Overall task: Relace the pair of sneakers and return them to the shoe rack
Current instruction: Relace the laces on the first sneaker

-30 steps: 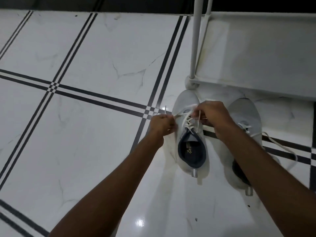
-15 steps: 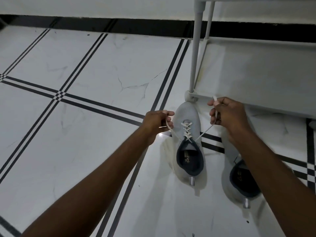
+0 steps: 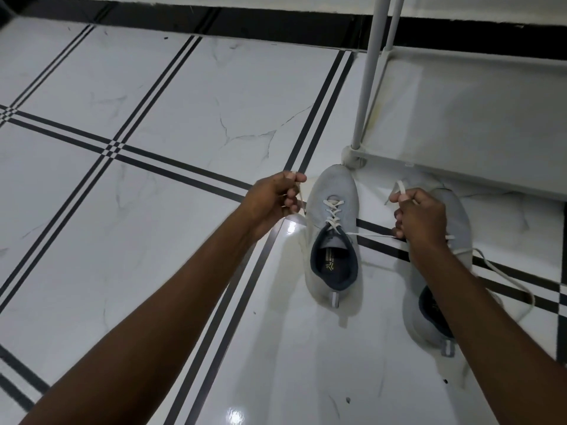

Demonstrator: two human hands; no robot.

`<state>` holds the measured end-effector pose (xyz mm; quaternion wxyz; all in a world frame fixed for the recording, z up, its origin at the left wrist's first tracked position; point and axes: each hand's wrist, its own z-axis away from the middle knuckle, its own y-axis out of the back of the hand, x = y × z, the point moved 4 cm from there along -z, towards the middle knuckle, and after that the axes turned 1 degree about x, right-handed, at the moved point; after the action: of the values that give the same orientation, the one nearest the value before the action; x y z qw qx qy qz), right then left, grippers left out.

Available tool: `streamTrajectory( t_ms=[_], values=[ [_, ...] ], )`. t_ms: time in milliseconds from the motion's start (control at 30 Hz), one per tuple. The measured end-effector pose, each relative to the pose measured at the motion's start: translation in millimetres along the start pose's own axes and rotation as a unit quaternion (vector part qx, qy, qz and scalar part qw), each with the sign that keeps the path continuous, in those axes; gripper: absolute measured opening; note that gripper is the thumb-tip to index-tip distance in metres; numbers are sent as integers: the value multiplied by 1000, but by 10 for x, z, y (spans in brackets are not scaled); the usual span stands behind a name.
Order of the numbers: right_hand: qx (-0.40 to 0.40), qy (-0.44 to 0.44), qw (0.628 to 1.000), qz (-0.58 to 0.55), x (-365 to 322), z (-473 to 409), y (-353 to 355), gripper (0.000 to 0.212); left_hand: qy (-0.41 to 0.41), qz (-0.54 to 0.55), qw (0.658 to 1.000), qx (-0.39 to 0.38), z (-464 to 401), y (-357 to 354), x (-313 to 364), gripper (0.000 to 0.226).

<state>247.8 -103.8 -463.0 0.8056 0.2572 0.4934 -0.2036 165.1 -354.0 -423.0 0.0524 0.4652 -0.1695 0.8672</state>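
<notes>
Two pale grey sneakers with dark blue linings stand on the tiled floor, toes toward the rack. The left sneaker (image 3: pixel 333 191) has a white lace (image 3: pixel 335 211) crossed through its eyelets. My left hand (image 3: pixel 274 202) is closed on one lace end, left of the shoe. My right hand (image 3: pixel 422 217) grips the other end, pulled taut to the right, its tip sticking up above my fingers. The right sneaker (image 3: pixel 457 216) lies partly under my right forearm, its loose lace (image 3: pixel 506 276) trailing on the floor.
A white shoe rack (image 3: pixel 460 124) stands at the right, its corner post (image 3: pixel 363 96) and foot touching the left sneaker's toe. The floor is glossy white tile with black stripes (image 3: pixel 147 161). A black skirting (image 3: pixel 214 19) runs along the wall at the top.
My hands have moved apart from over the left sneaker, drawing both lace ends outward and taut. The camera has tilted up, showing more of the rack and wall.
</notes>
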Motion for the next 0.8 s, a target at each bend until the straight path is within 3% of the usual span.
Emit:
streamTrajectory(
  t_ms=[100,233,533,667,800],
  values=[
    [-1,19,1000,16,24,16,-4,25,-8,-11,1000,-7,39,114,35,23],
    [14,71,994,84,78,6,2,23,21,-146,985,88,61,297,-115,24],
    [44,167,962,212,161,80,9,25,81,-161,964,194,221,462,-450,16],
    [26,177,959,222,66,157,-35,23,25,-189,964,183,263,443,-344,22],
    [-77,107,987,98,-206,167,-106,21,-75,-192,968,144,233,200,-89,23]
  ],
)
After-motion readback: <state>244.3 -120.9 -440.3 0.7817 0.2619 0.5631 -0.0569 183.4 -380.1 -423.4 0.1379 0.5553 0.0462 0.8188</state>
